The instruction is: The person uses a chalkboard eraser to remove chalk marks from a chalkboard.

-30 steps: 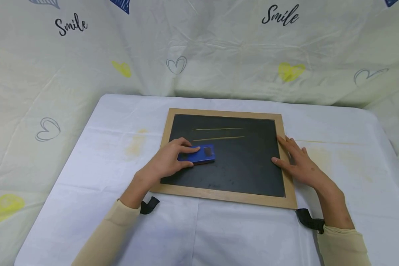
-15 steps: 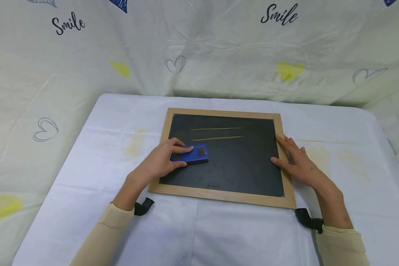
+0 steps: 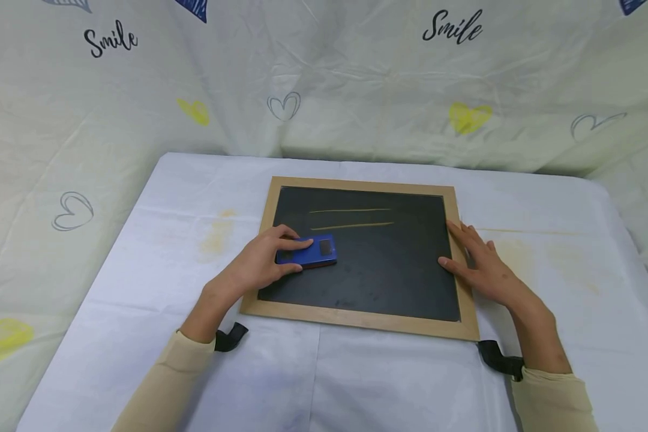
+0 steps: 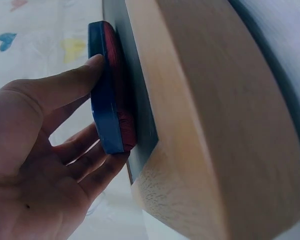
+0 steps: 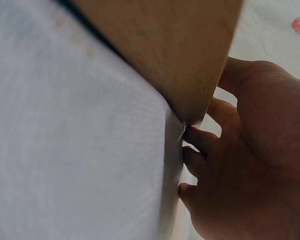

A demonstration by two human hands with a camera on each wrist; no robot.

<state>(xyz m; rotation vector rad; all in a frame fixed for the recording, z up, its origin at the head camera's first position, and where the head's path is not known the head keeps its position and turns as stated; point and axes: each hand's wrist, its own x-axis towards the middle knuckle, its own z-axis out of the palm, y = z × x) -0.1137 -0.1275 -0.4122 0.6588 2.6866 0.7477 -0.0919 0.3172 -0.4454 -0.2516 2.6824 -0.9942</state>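
Observation:
My left hand [image 3: 261, 258] grips a blue chalkboard eraser [image 3: 320, 252] by its left end, thumb on the near side and fingers on the far side. In the left wrist view the eraser's dark red felt pad [image 4: 121, 95] faces the board surface. The chalkboard [image 3: 389, 270] has a light wooden frame [image 3: 356, 317] and lies on the table. Two thin yellow chalk lines [image 3: 352, 226] run across its upper half. My right hand [image 3: 483, 270] rests against the frame's right side, thumb on top. In the right wrist view its other fingers [image 5: 202, 139] touch the side edge near the cloth.
A white cloth [image 3: 194, 360] covers the table, with faint yellow smudges [image 3: 218, 234] left of the board and a thin yellow line [image 3: 534, 231] at right. Behind hangs a pale curtain [image 3: 356, 72] with hearts and "Smile" lettering. A black strap piece [image 3: 499, 358] sticks out beside each wrist.
My left hand has slid the eraser a little to the left across the board, then nearly stopped. My right hand stays at the frame, and both chalk lines look the same.

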